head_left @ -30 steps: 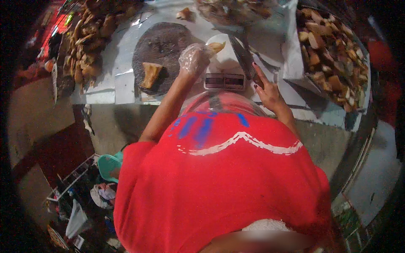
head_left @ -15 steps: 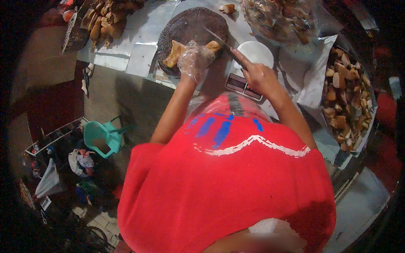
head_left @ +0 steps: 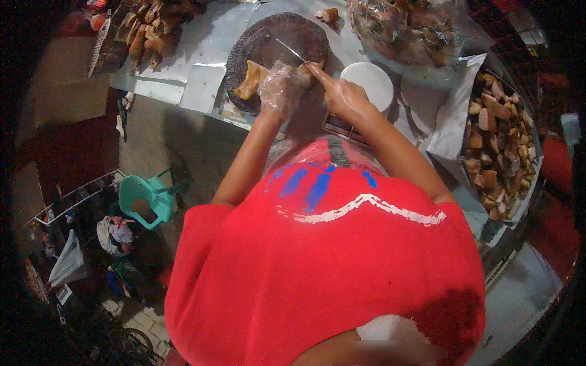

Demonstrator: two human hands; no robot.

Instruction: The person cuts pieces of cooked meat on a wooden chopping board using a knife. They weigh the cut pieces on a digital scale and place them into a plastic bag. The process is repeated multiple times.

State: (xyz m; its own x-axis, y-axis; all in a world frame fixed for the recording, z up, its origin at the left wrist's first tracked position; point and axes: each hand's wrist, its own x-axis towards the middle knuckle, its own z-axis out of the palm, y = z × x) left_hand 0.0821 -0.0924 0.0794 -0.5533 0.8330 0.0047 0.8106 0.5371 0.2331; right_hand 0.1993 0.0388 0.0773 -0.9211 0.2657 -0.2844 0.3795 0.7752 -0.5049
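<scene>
Both hands have stayed on the round board (head_left: 256,43): gloved left hand (head_left: 282,88) pressing meat (head_left: 253,79), right hand (head_left: 342,94) gripping knife (head_left: 292,52).

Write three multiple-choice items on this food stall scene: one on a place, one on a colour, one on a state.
1. Where does the piece of meat lie?
A. On the round dark chopping board
B. On the white plate
C. On the green stool

2. What colour is the plastic stool on the floor?
A. Red
B. Green
C. Yellow

3. What covers the left hand?
A. Nothing
B. A thick black mitt
C. A clear plastic glove

Answers:
1. A: the meat rests on the board's left part, beside the gloved hand.
2. B: the stool at lower left is light green.
3. C: a see-through, crinkled film wraps the left hand, while the right hand, bare, holds a knife over the board.
</scene>
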